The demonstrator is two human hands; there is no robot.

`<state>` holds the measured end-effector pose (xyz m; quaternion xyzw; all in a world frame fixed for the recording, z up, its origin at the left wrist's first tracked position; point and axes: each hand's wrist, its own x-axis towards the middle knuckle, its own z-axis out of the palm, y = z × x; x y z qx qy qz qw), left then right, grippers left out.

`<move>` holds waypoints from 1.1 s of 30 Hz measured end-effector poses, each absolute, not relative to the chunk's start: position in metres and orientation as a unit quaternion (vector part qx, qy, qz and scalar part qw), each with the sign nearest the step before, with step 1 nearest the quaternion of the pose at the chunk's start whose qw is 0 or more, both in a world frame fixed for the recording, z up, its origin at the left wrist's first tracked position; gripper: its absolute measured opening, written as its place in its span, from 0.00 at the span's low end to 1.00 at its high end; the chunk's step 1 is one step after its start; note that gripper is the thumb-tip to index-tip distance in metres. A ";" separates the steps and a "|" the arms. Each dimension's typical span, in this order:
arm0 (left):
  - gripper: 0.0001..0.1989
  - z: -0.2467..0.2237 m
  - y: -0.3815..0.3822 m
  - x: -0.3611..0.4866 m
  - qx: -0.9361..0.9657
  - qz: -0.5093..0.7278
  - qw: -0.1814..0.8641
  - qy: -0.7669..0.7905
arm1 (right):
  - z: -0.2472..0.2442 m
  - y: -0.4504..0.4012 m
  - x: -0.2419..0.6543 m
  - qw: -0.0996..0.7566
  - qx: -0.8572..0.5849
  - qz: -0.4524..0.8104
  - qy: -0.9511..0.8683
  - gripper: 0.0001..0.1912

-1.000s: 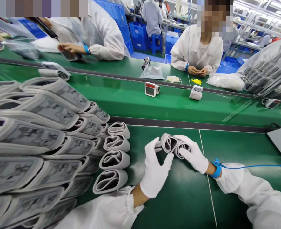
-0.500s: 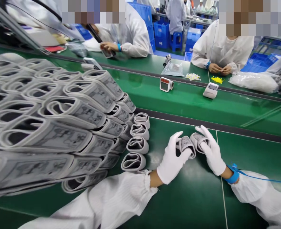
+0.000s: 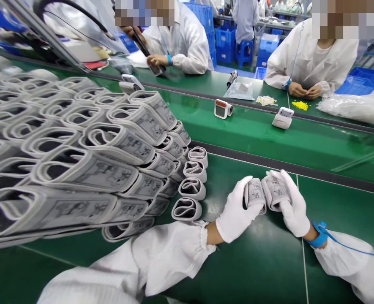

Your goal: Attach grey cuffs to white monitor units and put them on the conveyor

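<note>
My left hand (image 3: 237, 211), in a white glove, grips a rolled grey blood pressure cuff (image 3: 255, 194) with a printed panel. A second rolled cuff (image 3: 274, 192) is held by my right hand (image 3: 293, 207), also gloved, with a blue strap at the wrist. The two cuffs are side by side, nearly touching, their printed faces turned up toward me. To the left of my hands a short row of rolled cuffs (image 3: 191, 189) stands on the green table (image 3: 253, 270). Fingertips behind the held cuffs are partly hidden.
A large stack of rolled cuffs (image 3: 85, 169) fills the left side. Beyond the dark rail, a white monitor (image 3: 221, 109) and another white device (image 3: 282, 118) sit on the green belt (image 3: 250, 131). Across it, co-workers sit near a plastic bag (image 3: 353, 103) and small yellow parts (image 3: 301, 105).
Both hands have tilted the cuffs so that their printed faces show more fully. The whole view has shifted, with the scene sliding a little to the right.
</note>
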<state>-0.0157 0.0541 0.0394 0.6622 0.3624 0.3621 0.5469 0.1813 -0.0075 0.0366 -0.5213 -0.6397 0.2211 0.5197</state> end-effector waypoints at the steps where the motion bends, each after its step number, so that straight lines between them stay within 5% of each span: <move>1: 0.33 0.039 0.054 -0.016 0.659 0.361 0.550 0.363 | 0.036 -0.007 0.182 0.500 -0.516 0.203 -0.665 0.37; 5: 0.32 0.037 0.055 -0.016 0.638 0.368 0.561 0.378 | 0.037 -0.003 0.184 0.440 -0.518 0.186 -0.710 0.42; 14: 0.32 0.038 0.057 -0.012 0.608 0.377 0.571 0.404 | 0.034 0.007 0.182 0.464 -0.575 0.274 -0.616 0.50; 24: 0.29 0.038 0.057 -0.014 0.621 0.370 0.574 0.384 | 0.032 0.011 0.189 0.504 -0.550 0.395 -0.537 0.36; 33: 0.26 0.040 0.057 -0.015 0.625 0.371 0.570 0.384 | 0.034 0.013 0.192 0.501 -0.544 0.398 -0.543 0.34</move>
